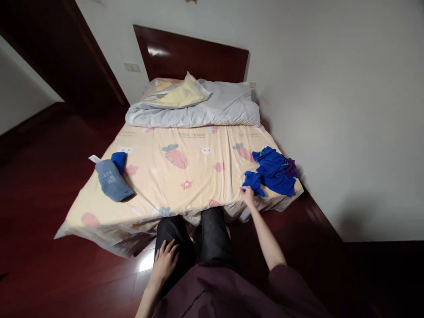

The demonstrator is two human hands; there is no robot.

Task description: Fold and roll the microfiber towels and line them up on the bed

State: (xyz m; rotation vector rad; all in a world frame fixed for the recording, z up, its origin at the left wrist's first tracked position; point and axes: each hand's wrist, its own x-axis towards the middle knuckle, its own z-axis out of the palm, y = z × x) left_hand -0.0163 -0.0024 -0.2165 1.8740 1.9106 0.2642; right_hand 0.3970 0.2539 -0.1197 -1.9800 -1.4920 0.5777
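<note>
The bed (198, 176) fills the middle, its far end hidden under a rumpled quilt (228, 104). Blue clothes (276, 172) lie heaped at its right side — folds hide where one piece ends. The right hand (247, 195) is at their near edge, fingers bent close together; whether they pinch cloth is unclear. The left hand (165, 261) rests on the thigh, fingers slightly spread.

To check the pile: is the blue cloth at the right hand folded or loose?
Loose: the blue cloth lies crumpled, with uneven edges.
</note>
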